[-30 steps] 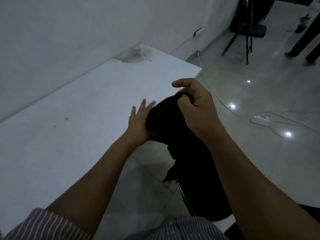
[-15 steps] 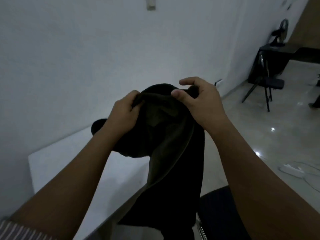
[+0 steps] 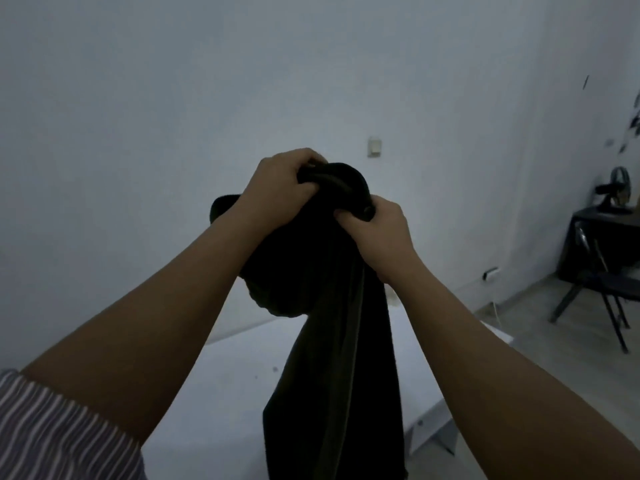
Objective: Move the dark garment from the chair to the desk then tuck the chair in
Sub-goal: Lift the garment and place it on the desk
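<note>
A: Why are both hands so high above the tabletop (image 3: 214, 393)?

B: I think it is to let the garment (image 3: 332, 358) hang free. The left hand (image 3: 280, 192) and the right hand (image 3: 375, 230) grip it at its top edge, close to each other. The rest falls down in one long strip in front of the tabletop, so the cloth cannot drag on anything.

A: How do the fingers hold it?

B: On both hands they are curled tight and clamped on a bunched roll of cloth. The right fingers (image 3: 346, 216) pinch a thick, rounded hem. The left fingers (image 3: 306, 188) close over the top of the bundle.

A: What kind of material is it?

B: It looks soft and quite heavy, nearly black, with a matte surface. Along the hanging part runs a slightly lighter band, maybe a seam or a folded edge. Left of it, under the left wrist, the cloth makes a round pouch.

A: And the tabletop?

B: White, flat and smooth, with some small dark specks. It lies under and behind the garment, against the pale wall (image 3: 173, 133).

A: Is the garment already on it?

B: No, it is in the air. The task's chair I cannot see here; only another chair (image 3: 609, 292) stands far to the right of the tabletop.
</note>
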